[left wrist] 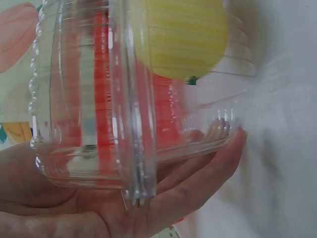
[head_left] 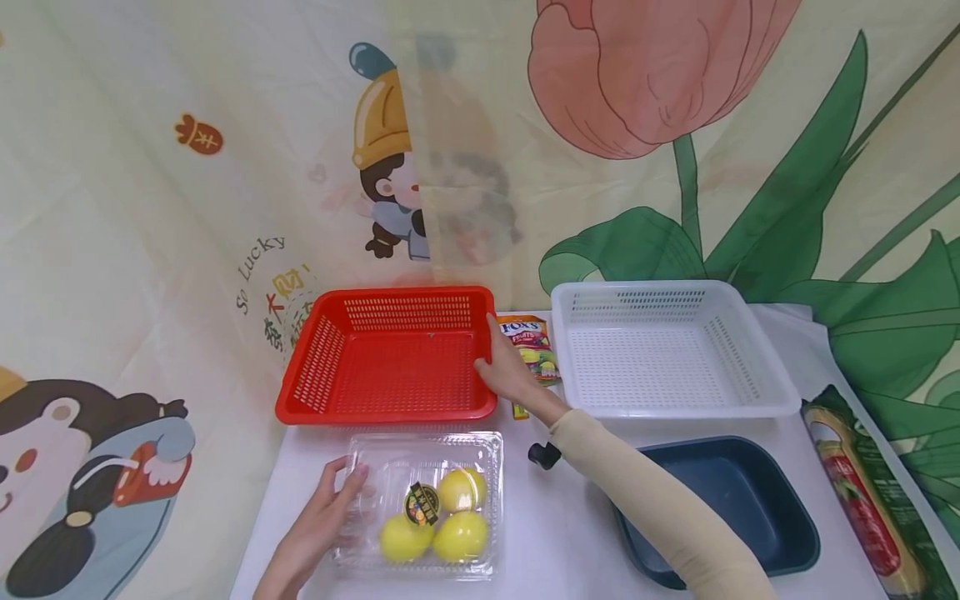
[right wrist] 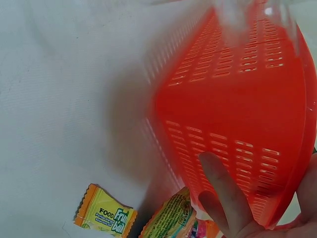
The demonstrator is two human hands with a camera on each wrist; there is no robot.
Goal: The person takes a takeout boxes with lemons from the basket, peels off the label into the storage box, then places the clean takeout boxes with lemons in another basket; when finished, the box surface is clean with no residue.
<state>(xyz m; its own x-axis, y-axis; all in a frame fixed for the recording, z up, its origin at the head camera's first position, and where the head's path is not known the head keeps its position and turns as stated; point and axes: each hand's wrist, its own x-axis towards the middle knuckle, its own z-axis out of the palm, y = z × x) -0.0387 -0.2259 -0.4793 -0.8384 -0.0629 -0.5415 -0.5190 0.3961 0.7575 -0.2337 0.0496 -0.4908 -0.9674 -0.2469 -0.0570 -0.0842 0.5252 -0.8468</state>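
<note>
My left hand (head_left: 318, 517) grips the left side of a clear plastic box (head_left: 375, 454) with a lid, near the table's front. Three yellow fruits (head_left: 460, 537) lie inside, under a dark round label (head_left: 422, 504). In the left wrist view, the fingers (left wrist: 198, 191) reach round the box's wall beside a yellow fruit (left wrist: 185, 39). My right hand (head_left: 510, 367) holds the right rim of a red plastic basket (head_left: 408, 375), thumb inside and fingers outside. The right wrist view shows its fingers (right wrist: 228, 191) against the slotted outer wall of the basket (right wrist: 237, 106).
A FOX'S candy bag (head_left: 528, 342) stands between the red basket and a white basket (head_left: 675, 408). Close by lies a small yellow candy packet (right wrist: 106, 213). A dark blue tub (head_left: 735, 479) sits under the right forearm, and a long green-and-red package (head_left: 862, 500) lies at the right edge.
</note>
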